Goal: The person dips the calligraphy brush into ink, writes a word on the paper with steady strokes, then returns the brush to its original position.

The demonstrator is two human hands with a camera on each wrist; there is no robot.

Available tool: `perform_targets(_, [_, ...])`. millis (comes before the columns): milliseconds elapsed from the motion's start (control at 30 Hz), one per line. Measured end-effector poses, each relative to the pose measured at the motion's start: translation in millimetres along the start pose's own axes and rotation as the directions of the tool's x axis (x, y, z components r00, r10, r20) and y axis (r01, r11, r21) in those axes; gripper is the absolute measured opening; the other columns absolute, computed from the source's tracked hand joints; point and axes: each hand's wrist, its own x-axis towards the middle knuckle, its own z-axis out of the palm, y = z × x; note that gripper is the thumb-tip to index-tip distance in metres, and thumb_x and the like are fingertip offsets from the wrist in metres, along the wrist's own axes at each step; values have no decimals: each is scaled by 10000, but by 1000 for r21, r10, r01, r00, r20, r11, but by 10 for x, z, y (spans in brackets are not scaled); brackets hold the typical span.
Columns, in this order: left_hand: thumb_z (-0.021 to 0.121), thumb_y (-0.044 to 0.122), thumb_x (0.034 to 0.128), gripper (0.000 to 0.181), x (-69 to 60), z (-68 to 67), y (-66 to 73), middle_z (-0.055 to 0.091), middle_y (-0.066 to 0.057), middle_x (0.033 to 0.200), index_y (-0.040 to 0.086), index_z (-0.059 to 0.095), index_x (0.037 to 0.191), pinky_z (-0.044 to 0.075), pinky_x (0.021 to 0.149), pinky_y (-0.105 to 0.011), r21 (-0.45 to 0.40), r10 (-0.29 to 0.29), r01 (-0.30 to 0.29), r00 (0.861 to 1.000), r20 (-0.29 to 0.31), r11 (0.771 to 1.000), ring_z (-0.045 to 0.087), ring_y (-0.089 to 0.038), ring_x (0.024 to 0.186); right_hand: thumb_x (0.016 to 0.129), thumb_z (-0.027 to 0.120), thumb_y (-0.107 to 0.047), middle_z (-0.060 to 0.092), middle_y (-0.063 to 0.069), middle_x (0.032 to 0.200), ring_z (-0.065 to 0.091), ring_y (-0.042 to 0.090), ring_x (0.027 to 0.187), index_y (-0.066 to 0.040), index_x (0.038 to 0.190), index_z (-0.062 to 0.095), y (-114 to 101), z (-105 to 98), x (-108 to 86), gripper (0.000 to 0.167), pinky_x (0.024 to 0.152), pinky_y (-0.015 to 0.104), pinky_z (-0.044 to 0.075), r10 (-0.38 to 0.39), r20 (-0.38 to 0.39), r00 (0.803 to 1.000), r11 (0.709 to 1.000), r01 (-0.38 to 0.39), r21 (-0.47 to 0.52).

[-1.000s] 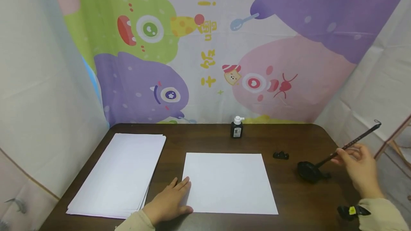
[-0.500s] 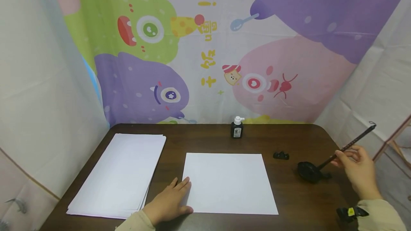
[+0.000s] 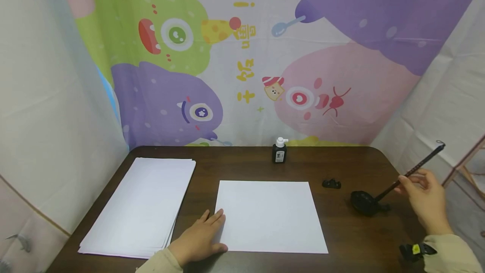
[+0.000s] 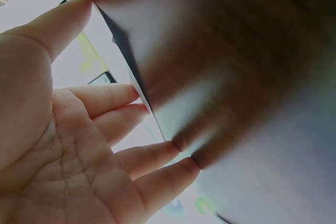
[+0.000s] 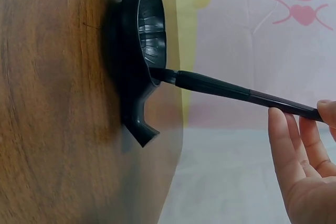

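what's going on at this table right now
A person is working with a brush and paper. The right hand has the brush in its grip by the handle, its lower end reaching into a black dish. The left hand rests at the left edge of a sheet with no visible marks. A paper stack lies to the left, and a black pump bottle stands behind the sheet.

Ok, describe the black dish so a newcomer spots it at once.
On the brown table, look right of the single white sheet. The black dish sits there, near the right hand. Unlike the smaller black peaked piece, it is hollow and the brush reaches into it.
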Motion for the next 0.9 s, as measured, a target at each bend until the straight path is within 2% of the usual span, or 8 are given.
perform_targets(33, [743, 460, 809, 822, 0, 1, 0, 416, -179, 1529, -14, 469, 1421, 395, 1027, -668, 1, 0, 0, 1000, 0, 1000, 363, -570, 1347, 879, 626, 101, 660, -110, 749, 674, 31, 530, -149, 967, 567, -97, 53, -45, 271, 518, 162, 551, 3, -1, 1000, 1000, -3, -4])
perform_targets(133, [744, 458, 808, 819, -1, 4, -1, 421, -179, 1526, -16, 472, 1418, 400, 1025, -663, 8, 5, -5, 1000, -3, 1000, 369, -569, 1344, 889, 620, 88, 641, -165, 745, 654, -9, 518, -209, 961, 550, -279, 140, -119, 314, 507, 122, 528, 5, -4, 1000, 994, -5, -109])
perform_targets(267, [745, 452, 809, 811, -7, 0, 7, 425, -179, 1523, -16, 476, 1415, 399, 1030, -659, 5, 5, -5, 1000, -8, 1000, 371, -569, 1342, 890, 622, 82, 633, -187, 748, 645, -34, 513, -218, 950, 547, -287, 131, -108, 315, 501, 107, 517, -21, -8, 1000, 983, 19, -183])
perform_targets(367, [746, 448, 810, 810, -10, -11, 16, 420, -180, 1526, -15, 474, 1417, 391, 1036, -662, -6, -1, 1, 1000, -4, 1000, 366, -569, 1346, 889, 619, 86, 634, -184, 754, 646, -35, 514, -204, 943, 546, -292, 124, -99, 304, 496, 107, 515, -25, -8, 1000, 984, 24, -179])
perform_targets(600, [742, 451, 815, 813, -9, -19, 16, 410, -179, 1532, -14, 467, 1423, 393, 1027, -671, -11, -4, 4, 1000, 5, 1000, 359, -566, 1352, 900, 626, 45, 615, -215, 756, 639, -63, 524, -224, 932, 530, -346, 124, -88, 288, 497, 88, 498, -49, -18, 999, 961, 43, -273])
perform_targets(767, [741, 452, 814, 814, -7, -15, 13, 410, -183, 1532, -16, 467, 1422, 390, 1030, -670, -11, -3, 3, 1000, 6, 1000, 359, -568, 1351, 890, 632, 47, 618, -179, 727, 632, -44, 492, -216, 941, 540, -391, 158, -70, 284, 497, 101, 512, -37, -92, 995, 971, 14, -239])
perform_targets(900, [745, 447, 812, 812, -4, -12, 13, 416, -185, 1527, -21, 472, 1417, 394, 1028, -667, -4, 2, -2, 1000, 3, 1000, 365, -572, 1345, 870, 620, 112, 645, -95, 713, 646, 23, 479, -153, 961, 563, -427, 190, -54, 285, 489, 146, 536, 10, -156, 988, 999, -16, -38])
